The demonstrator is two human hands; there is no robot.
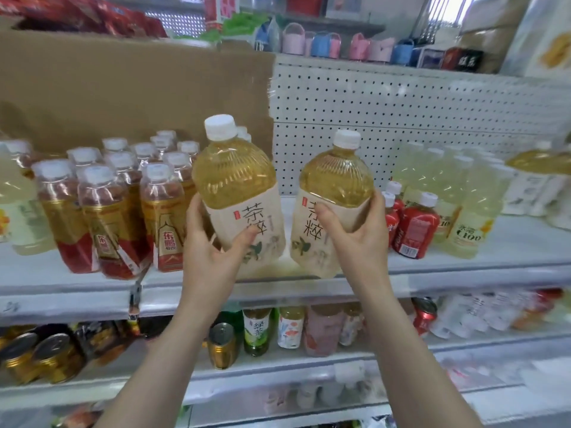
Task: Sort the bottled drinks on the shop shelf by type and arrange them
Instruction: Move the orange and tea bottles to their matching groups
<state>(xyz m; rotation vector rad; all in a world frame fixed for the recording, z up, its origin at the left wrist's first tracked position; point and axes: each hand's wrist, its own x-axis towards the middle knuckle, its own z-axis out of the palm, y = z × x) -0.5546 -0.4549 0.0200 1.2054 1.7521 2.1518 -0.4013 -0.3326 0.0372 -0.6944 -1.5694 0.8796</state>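
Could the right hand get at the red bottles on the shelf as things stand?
Probably not yet. The right hand is already full, wrapped round a tea bottle, so it has no free fingers. The red bottles stand just beside it at the shelf front with nothing before them; once emptied, it should reach.

A cardboard box (123, 88) stands up and left of the grip, with red packets (92, 13) on top. Pegboard (401, 118) lies behind, to the right. Pastel baskets (324, 44) sit high above. Gold cans (221, 344) stand below.
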